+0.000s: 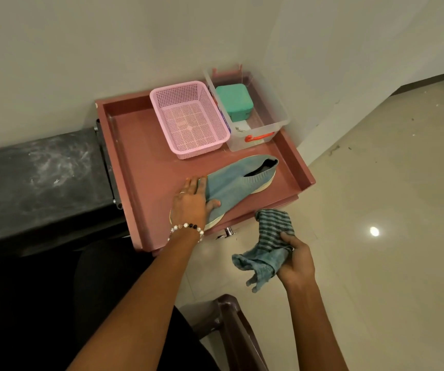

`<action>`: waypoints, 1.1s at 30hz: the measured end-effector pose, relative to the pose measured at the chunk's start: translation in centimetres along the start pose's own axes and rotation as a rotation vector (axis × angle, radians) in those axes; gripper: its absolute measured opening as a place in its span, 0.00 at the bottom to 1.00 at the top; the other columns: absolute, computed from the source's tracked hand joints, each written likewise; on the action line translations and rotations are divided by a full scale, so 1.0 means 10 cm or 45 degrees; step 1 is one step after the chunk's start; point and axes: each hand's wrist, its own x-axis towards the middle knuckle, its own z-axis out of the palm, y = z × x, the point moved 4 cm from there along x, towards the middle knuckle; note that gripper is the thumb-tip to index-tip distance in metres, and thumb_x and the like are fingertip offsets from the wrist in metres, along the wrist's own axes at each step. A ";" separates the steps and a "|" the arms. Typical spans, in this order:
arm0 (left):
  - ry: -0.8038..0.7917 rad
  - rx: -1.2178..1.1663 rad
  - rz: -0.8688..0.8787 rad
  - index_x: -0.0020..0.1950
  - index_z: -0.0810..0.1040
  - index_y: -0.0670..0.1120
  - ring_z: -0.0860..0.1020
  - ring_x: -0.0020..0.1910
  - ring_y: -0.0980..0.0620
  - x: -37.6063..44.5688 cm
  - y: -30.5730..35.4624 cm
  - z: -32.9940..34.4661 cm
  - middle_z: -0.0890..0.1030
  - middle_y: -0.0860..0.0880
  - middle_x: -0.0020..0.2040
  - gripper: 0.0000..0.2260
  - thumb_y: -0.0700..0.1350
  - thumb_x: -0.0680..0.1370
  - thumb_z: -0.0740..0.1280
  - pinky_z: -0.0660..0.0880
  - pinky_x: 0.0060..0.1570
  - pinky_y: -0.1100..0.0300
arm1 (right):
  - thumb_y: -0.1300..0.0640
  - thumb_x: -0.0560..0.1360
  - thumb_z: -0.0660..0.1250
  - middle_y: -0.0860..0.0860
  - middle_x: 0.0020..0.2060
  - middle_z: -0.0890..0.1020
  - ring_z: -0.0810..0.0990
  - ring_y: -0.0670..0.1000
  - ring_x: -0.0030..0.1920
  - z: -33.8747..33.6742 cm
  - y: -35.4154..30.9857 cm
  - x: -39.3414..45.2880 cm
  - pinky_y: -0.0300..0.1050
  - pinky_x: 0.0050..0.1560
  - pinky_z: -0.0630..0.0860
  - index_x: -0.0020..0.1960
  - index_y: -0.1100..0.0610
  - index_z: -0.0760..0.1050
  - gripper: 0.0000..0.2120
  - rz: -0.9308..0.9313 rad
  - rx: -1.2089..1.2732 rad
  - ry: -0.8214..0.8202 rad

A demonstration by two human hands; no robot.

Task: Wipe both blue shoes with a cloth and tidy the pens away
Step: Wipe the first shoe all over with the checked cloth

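One blue knit shoe (239, 182) with a white sole lies diagonally on the pink-brown tray table (140, 167), heel toward the far right. My left hand (190, 202) covers its toe end, fingers laid flat over the top and thumb pressed on the upper. Off the table's front right edge, my right hand (297, 259) grips a crumpled blue striped cloth (267, 247) in the air. I see no second shoe and no pens.
A pink mesh basket (188, 119) stands at the back of the table. Beside it a clear plastic box (255, 113) with a red handle holds a teal case (234, 101). A dark counter (33, 183) lies left, tiled floor right, a brown chair (235, 330) near me.
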 end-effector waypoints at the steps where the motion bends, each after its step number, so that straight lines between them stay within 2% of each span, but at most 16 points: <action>1: 0.032 -0.023 -0.008 0.76 0.60 0.46 0.59 0.75 0.45 0.00 0.00 -0.03 0.62 0.46 0.76 0.30 0.59 0.79 0.61 0.61 0.70 0.51 | 0.67 0.72 0.61 0.64 0.61 0.77 0.76 0.64 0.60 -0.01 0.01 -0.01 0.61 0.59 0.73 0.67 0.66 0.70 0.22 -0.008 0.002 0.008; 4: 0.105 -0.033 -0.005 0.72 0.66 0.47 0.70 0.66 0.46 -0.01 0.03 -0.12 0.70 0.49 0.68 0.23 0.56 0.79 0.61 0.70 0.58 0.51 | 0.68 0.72 0.61 0.64 0.57 0.79 0.79 0.63 0.55 0.03 -0.01 -0.06 0.60 0.55 0.76 0.64 0.67 0.72 0.20 -0.091 -0.038 0.031; 6: 0.107 -0.039 0.008 0.71 0.67 0.49 0.71 0.63 0.47 -0.01 0.03 -0.16 0.72 0.50 0.66 0.22 0.55 0.80 0.60 0.72 0.54 0.51 | 0.69 0.73 0.61 0.63 0.53 0.81 0.81 0.61 0.49 0.12 -0.06 -0.11 0.55 0.48 0.79 0.60 0.66 0.74 0.16 -0.222 -0.096 0.063; 8: 0.086 -0.116 0.001 0.71 0.67 0.51 0.71 0.63 0.48 0.01 -0.02 -0.16 0.72 0.50 0.66 0.21 0.55 0.80 0.61 0.72 0.54 0.52 | 0.70 0.74 0.62 0.60 0.51 0.81 0.81 0.59 0.48 0.22 -0.11 -0.15 0.49 0.43 0.79 0.58 0.64 0.75 0.14 -0.477 -0.206 0.147; 9: 0.080 -0.169 -0.009 0.72 0.68 0.52 0.72 0.63 0.48 0.01 -0.04 -0.16 0.73 0.50 0.66 0.21 0.55 0.80 0.61 0.72 0.54 0.51 | 0.69 0.74 0.63 0.58 0.52 0.81 0.81 0.57 0.51 0.29 -0.14 -0.18 0.47 0.44 0.79 0.58 0.61 0.75 0.14 -0.665 -0.327 0.204; 11: 0.107 -0.224 -0.009 0.72 0.68 0.53 0.73 0.62 0.47 0.00 -0.07 -0.17 0.74 0.51 0.65 0.21 0.55 0.79 0.62 0.74 0.55 0.50 | 0.69 0.74 0.64 0.53 0.54 0.79 0.78 0.52 0.55 0.51 -0.19 -0.26 0.43 0.52 0.77 0.59 0.58 0.74 0.16 -1.140 -0.718 0.241; 12: 0.114 -0.221 0.005 0.72 0.68 0.54 0.73 0.62 0.48 -0.01 -0.07 -0.17 0.74 0.51 0.65 0.21 0.54 0.79 0.62 0.74 0.54 0.49 | 0.69 0.72 0.65 0.53 0.55 0.78 0.76 0.50 0.56 0.66 -0.17 -0.27 0.41 0.55 0.74 0.60 0.58 0.74 0.18 -1.390 -0.968 0.178; 15: 0.028 -0.146 0.048 0.75 0.62 0.54 0.68 0.68 0.48 0.01 -0.05 -0.12 0.69 0.49 0.69 0.22 0.50 0.81 0.61 0.71 0.58 0.49 | 0.73 0.66 0.68 0.58 0.59 0.77 0.73 0.58 0.61 1.02 0.11 -0.05 0.49 0.59 0.72 0.60 0.63 0.75 0.22 -1.871 -1.943 -0.123; 16: -0.018 -0.061 0.077 0.76 0.60 0.53 0.64 0.71 0.47 0.01 -0.04 -0.09 0.65 0.48 0.72 0.23 0.49 0.81 0.60 0.68 0.62 0.49 | 0.73 0.65 0.70 0.60 0.60 0.77 0.74 0.61 0.62 1.06 0.19 0.07 0.54 0.57 0.74 0.59 0.64 0.76 0.23 -1.909 -2.180 -0.157; 18: -0.079 0.214 0.204 0.78 0.55 0.51 0.55 0.76 0.43 0.01 -0.02 -0.04 0.57 0.45 0.77 0.23 0.45 0.83 0.55 0.57 0.71 0.47 | 0.71 0.64 0.72 0.62 0.60 0.77 0.75 0.63 0.62 1.08 0.28 0.23 0.59 0.53 0.77 0.59 0.65 0.76 0.23 -1.843 -2.351 -0.123; 20: -0.106 0.375 0.338 0.79 0.51 0.47 0.46 0.77 0.40 -0.03 0.00 -0.01 0.46 0.47 0.80 0.24 0.41 0.83 0.53 0.46 0.73 0.42 | 0.70 0.63 0.74 0.63 0.59 0.78 0.75 0.64 0.61 1.12 0.33 0.25 0.61 0.52 0.77 0.58 0.66 0.77 0.23 -1.766 -2.410 -0.070; 22: -0.118 0.398 0.416 0.79 0.47 0.44 0.40 0.77 0.42 -0.09 0.03 -0.01 0.39 0.47 0.79 0.25 0.40 0.83 0.51 0.43 0.73 0.42 | 0.70 0.61 0.75 0.64 0.59 0.78 0.75 0.65 0.61 1.14 0.41 0.24 0.62 0.53 0.77 0.57 0.68 0.77 0.24 -1.751 -2.473 -0.058; 24: -0.139 0.376 0.437 0.79 0.42 0.42 0.37 0.77 0.45 -0.18 0.05 0.01 0.36 0.46 0.78 0.27 0.46 0.84 0.50 0.41 0.75 0.45 | 0.70 0.61 0.76 0.65 0.58 0.78 0.76 0.66 0.61 1.16 0.44 0.22 0.63 0.54 0.76 0.55 0.69 0.78 0.23 -1.757 -2.508 -0.092; 28: -0.150 0.500 0.366 0.77 0.34 0.42 0.37 0.77 0.48 -0.35 -0.04 0.16 0.33 0.46 0.77 0.40 0.66 0.78 0.48 0.33 0.72 0.43 | 0.65 0.57 0.79 0.61 0.55 0.81 0.78 0.65 0.58 1.15 0.56 0.13 0.60 0.52 0.78 0.53 0.66 0.81 0.24 -1.760 -2.551 -0.292; 31: -0.059 0.554 0.315 0.75 0.32 0.40 0.35 0.77 0.48 -0.36 -0.08 0.24 0.31 0.45 0.76 0.44 0.68 0.77 0.52 0.29 0.67 0.40 | 0.64 0.54 0.79 0.58 0.53 0.82 0.80 0.65 0.54 1.12 0.53 -0.03 0.59 0.44 0.80 0.50 0.64 0.81 0.25 -1.876 -2.549 -0.507; 33: -0.041 0.583 0.313 0.74 0.31 0.40 0.34 0.76 0.48 -0.35 -0.08 0.25 0.30 0.45 0.76 0.46 0.68 0.77 0.54 0.28 0.66 0.38 | 0.64 0.46 0.81 0.57 0.53 0.83 0.80 0.64 0.54 1.11 0.38 -0.04 0.56 0.41 0.80 0.51 0.63 0.82 0.32 -1.974 -2.662 -0.678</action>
